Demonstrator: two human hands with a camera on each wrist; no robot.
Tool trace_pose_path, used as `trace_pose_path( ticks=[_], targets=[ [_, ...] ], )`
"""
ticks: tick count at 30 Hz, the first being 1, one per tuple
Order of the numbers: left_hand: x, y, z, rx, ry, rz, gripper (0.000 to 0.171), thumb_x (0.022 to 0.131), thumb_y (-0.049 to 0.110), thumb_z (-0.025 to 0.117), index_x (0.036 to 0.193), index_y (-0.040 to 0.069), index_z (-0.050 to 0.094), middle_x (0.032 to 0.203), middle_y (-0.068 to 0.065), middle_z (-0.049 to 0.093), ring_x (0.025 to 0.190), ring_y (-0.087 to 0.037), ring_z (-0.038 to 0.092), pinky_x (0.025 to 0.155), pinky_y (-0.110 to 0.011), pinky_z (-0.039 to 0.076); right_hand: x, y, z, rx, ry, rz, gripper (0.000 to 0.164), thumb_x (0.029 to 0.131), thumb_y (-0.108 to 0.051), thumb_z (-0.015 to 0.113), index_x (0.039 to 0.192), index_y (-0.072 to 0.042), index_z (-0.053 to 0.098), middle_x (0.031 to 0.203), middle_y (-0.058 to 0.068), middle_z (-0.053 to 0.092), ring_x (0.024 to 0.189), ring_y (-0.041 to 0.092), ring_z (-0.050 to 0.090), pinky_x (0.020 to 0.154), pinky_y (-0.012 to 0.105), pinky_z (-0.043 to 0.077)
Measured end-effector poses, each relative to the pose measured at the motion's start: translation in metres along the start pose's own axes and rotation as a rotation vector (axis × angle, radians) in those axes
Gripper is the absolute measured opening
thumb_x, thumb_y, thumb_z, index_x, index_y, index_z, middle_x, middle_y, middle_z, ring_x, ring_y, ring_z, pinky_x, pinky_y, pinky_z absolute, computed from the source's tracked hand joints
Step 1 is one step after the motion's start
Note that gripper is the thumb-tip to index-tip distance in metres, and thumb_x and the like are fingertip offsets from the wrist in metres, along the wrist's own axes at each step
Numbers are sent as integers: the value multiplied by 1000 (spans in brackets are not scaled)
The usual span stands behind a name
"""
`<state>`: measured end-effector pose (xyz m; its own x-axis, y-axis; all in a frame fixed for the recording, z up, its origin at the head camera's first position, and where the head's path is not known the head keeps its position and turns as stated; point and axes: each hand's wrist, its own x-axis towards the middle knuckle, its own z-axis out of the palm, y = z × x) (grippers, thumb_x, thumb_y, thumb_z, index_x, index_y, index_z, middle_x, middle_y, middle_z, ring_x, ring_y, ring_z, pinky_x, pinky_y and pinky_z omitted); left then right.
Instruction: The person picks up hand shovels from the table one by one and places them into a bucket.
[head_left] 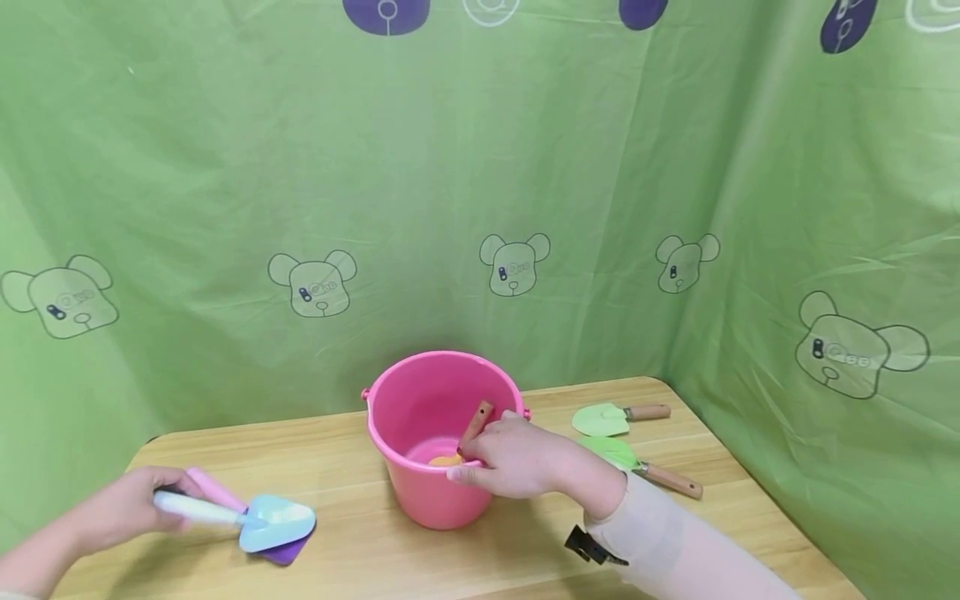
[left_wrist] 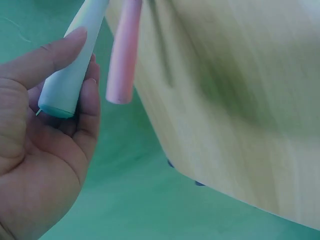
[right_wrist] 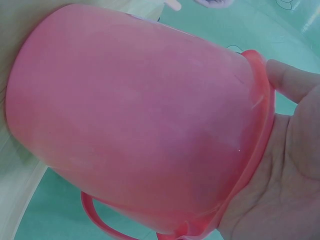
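Note:
My left hand [head_left: 146, 500] grips the pale blue handle [left_wrist: 75, 60] of a light blue trowel [head_left: 279, 521] at the table's left side. That trowel's blade overlaps a purple blade [head_left: 288, 552], and a pink handle [left_wrist: 123, 55] lies alongside. At the middle stands a pink bucket [head_left: 442, 492], upright. My right hand [head_left: 517, 454] holds its near right rim, thumb outside and fingers reaching over into the bucket, where they are partly hidden. Inside, a wooden handle [head_left: 477, 421] leans beside those fingers, with an orange-yellow piece [head_left: 446, 460] at the bottom.
Right of the bucket lie a pale green trowel [head_left: 602, 419] and a brighter green tool [head_left: 613, 452], both with wooden handles. The wooden table [head_left: 337, 450] backs onto a green curtain [head_left: 420, 167] with bear-head prints, which also rises along the right side.

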<state>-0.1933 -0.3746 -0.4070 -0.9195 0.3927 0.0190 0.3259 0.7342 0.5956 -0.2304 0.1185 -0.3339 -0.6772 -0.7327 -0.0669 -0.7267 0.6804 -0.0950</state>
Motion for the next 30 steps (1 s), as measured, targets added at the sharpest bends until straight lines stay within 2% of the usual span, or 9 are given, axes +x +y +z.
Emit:
trace_pose_path(
  ticks=[6, 9, 15, 20, 25, 30],
  targets=[
    [4, 14, -6, 62, 56, -40, 32, 69, 27, 77, 94, 12, 63, 94, -1, 61, 77, -3, 51, 64, -23, 43, -1, -1, 0, 2, 3, 3, 45, 90, -63, 33, 69, -25, 44, 114, 10, 52, 90, 21, 48, 87, 40, 33],
    [6, 21, -9, 61, 74, -55, 33, 70, 30, 76, 95, 14, 64, 95, -1, 61, 76, -4, 51, 64, -23, 42, -1, -1, 0, 4, 2, 3, 45, 90, -63, 33, 69, -25, 44, 115, 11, 52, 91, 21, 48, 88, 40, 33],
    [11, 36, -14, 57, 128, -35, 33, 72, 26, 76, 98, 12, 62, 93, -2, 60, 74, -4, 51, 62, -23, 44, 0, 1, 0, -5, 4, -4, 44, 90, -62, 33, 69, -25, 44, 114, 10, 54, 90, 21, 49, 88, 39, 33],
    [14, 50, -13, 8, 132, -40, 35, 73, 22, 75, 102, 8, 61, 93, -5, 61, 74, -5, 54, 63, -24, 47, 1, 1, 0, -6, 7, -9, 45, 90, -62, 32, 68, -24, 44, 116, 12, 55, 93, 22, 51, 89, 39, 33],
    [19, 62, -7, -72, 110, 2, 37, 75, 20, 73, 104, 3, 59, 94, -8, 62, 76, -6, 58, 65, -24, 50, 0, 1, 1, 8, 3, 1, 46, 90, -63, 32, 69, -25, 44, 120, 15, 52, 95, 23, 49, 89, 40, 33],
    [24, 73, -4, -82, 123, -16, 36, 75, 24, 74, 104, 7, 59, 89, -5, 62, 77, -7, 60, 67, -24, 50, -1, 1, 1, 16, 5, 4, 45, 90, -63, 32, 69, -25, 43, 120, 16, 50, 93, 22, 48, 88, 41, 33]
  ],
)
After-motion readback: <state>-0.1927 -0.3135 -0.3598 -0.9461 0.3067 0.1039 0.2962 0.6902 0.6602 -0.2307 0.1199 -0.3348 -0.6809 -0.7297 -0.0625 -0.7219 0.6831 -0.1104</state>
